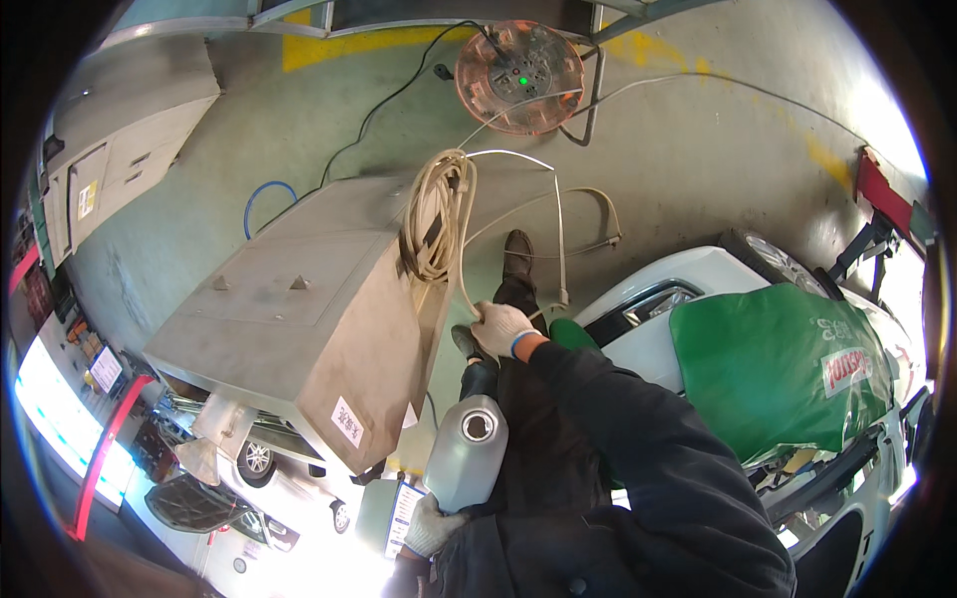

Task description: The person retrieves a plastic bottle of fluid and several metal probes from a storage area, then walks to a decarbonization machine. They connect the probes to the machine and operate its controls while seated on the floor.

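Note:
My right hand (pixel 501 329), in a white knit glove with a blue cuff edge, is closed on a beige hose (pixel 464 284). That hose hangs from a coil (pixel 436 214) on the side of a grey metal cabinet. My left hand (pixel 434 526), also gloved, grips the lower side of a pale translucent plastic jug (pixel 464 458) in front of my body. The jug's round mouth (pixel 478 427) is uncapped and faces up. Its grip point is partly hidden. Beside the left hand is a pale container (pixel 377 513) with a printed label.
The grey cabinet (pixel 299 299) stands close on my left. To the right is a white car (pixel 648 284) with a green cover (pixel 773 364) over its fender. An orange cable reel (pixel 520 78) sits ahead; cables and a hose end (pixel 610 240) trail across the floor.

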`<action>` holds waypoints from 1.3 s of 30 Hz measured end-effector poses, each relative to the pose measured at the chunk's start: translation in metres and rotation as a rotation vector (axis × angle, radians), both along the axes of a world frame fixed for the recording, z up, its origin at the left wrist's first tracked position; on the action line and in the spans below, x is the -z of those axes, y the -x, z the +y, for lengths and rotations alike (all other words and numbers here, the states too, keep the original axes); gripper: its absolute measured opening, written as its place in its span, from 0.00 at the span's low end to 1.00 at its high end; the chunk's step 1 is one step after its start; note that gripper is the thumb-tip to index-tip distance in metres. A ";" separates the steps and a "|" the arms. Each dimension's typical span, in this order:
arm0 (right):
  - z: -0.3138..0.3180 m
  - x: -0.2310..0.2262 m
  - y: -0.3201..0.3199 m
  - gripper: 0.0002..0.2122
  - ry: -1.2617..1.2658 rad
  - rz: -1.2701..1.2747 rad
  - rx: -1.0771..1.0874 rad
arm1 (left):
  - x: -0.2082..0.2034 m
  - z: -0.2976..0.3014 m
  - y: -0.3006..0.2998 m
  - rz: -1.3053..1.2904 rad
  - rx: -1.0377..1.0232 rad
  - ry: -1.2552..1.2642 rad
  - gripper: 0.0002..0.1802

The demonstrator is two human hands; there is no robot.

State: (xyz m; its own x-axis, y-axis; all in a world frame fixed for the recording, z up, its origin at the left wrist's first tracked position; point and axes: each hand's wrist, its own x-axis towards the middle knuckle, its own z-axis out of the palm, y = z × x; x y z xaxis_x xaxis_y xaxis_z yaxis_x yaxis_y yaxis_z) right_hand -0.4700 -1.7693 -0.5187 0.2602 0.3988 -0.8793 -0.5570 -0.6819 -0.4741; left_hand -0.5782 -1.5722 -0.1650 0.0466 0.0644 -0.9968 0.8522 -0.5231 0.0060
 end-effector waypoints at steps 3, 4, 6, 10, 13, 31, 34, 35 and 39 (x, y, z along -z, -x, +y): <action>0.012 0.010 0.010 0.21 0.029 -0.002 0.228 | -0.002 0.002 -0.001 -0.020 0.027 0.004 0.26; 0.013 0.009 0.008 0.21 0.024 0.009 0.294 | -0.002 0.003 -0.002 -0.055 0.042 0.009 0.26; 0.012 -0.001 0.002 0.18 0.050 -0.094 0.427 | -0.005 0.005 -0.002 -0.086 0.047 0.020 0.27; -0.009 -0.002 -0.023 0.15 0.150 -0.236 1.009 | -0.006 0.013 0.000 -0.095 0.081 0.025 0.26; -0.046 0.035 -0.035 0.16 0.302 -0.080 1.242 | 0.000 0.021 0.008 -0.102 0.126 0.014 0.26; -0.068 0.037 -0.020 0.25 0.437 -0.686 0.641 | 0.014 0.048 0.031 -0.067 0.101 0.029 0.25; -0.013 0.031 -0.028 0.37 0.109 -0.608 0.383 | 0.014 0.048 0.029 -0.038 0.056 0.035 0.24; 0.006 0.034 -0.032 0.39 0.057 -0.618 0.320 | 0.014 0.049 0.030 -0.050 0.025 0.047 0.24; 0.067 0.043 -0.037 0.33 0.063 -0.781 0.348 | 0.013 0.056 0.036 -0.027 0.012 -0.020 0.22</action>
